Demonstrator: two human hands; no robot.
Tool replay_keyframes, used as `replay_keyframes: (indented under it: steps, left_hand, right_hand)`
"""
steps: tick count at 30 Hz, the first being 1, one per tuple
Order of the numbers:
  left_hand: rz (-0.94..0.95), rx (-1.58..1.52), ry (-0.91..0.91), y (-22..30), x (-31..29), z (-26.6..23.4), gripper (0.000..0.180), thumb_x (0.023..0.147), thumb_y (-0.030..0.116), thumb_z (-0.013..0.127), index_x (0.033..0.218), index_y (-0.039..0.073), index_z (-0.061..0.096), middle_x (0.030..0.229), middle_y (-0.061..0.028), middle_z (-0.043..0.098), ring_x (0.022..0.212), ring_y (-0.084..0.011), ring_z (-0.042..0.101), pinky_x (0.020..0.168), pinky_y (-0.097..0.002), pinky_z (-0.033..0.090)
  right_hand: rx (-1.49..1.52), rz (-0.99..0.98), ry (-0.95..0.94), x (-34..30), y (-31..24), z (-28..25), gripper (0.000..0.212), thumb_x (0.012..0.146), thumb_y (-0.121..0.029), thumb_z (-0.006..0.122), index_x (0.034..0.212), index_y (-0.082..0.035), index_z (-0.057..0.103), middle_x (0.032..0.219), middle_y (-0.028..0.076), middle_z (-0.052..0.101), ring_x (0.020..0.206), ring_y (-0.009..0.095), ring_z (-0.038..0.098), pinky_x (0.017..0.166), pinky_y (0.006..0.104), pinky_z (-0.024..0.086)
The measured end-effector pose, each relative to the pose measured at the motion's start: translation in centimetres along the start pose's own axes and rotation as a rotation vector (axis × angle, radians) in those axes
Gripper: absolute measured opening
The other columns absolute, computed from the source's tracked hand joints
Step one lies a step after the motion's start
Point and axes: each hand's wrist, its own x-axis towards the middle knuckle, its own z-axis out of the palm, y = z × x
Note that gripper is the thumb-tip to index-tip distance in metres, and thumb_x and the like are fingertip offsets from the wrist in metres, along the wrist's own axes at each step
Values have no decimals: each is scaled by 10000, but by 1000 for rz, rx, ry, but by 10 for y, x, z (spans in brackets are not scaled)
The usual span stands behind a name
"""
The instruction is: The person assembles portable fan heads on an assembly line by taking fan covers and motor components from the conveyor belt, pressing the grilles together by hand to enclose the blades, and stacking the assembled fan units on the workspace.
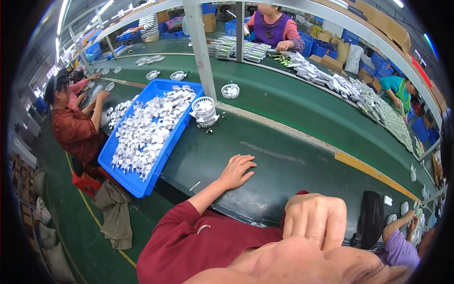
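My left hand [236, 171] lies palm down on the dark green work table [279, 163], its fingers stretched out and slightly spread, holding nothing. Close to the camera, my right hand [316, 217] is raised above the table's near edge. Its fingers are bent and pressed together, and its palm side is hidden, so I cannot see whether anything is inside. Beyond my left hand, a stack of white slotted baskets [204, 111] stands by the blue tray [163, 163], which is heaped with small white curved plastic parts [146, 128].
A green conveyor belt [279, 104] runs past the table, carrying a white round basket [230, 91] and others. A black bag [372, 215] lies to the right near a small white box [388, 200]. Co-workers sit left [75, 118] and right [402, 246]; others stand across the belt.
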Motion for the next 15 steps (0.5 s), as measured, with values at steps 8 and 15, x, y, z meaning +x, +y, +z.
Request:
replay_keyframes:
  steps: [8, 15]
  left_hand:
    - [-54, -1, 0, -2, -1, -2, 269, 831, 199, 644, 1085, 122, 599, 1283, -85, 539, 1244, -269, 465, 1065, -469, 303]
    - [55, -88, 87, -21, -10, 9, 316, 806, 221, 649, 1100, 123, 583, 1253, -70, 548, 1213, -261, 470, 1056, -453, 316]
  right_hand:
    - [-63, 58, -138, -29, 6, -37, 221, 851, -160, 688, 779, 42, 638, 760, 179, 597, 607, 306, 590, 495, 350, 467]
    - [-419, 569, 20, -72, 38, -102, 222, 829, -160, 663, 960, 17, 677, 905, 136, 678, 774, 264, 649, 685, 339, 510]
